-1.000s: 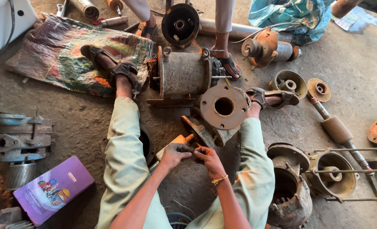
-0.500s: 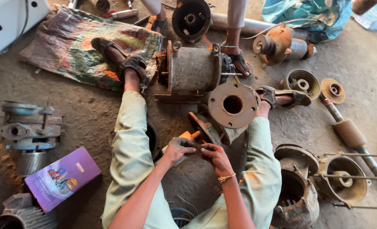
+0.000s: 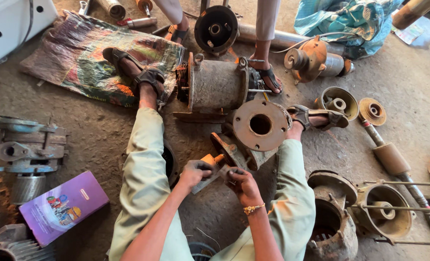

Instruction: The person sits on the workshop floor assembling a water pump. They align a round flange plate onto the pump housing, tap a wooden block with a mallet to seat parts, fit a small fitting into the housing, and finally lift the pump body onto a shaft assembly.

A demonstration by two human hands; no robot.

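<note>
Head view, person sat on the floor (image 3: pixel 408 96), both hands closed on a flat grey metal piece (image 3: pixel 209 180) between the knees, left hand (image 3: pixel 194 171) gripped its lower end, right hand (image 3: pixel 241 182) pinched the upper end, rusty pump flange (image 3: pixel 260 124) just beyond, purple box (image 3: pixel 63 207) at left.
</note>
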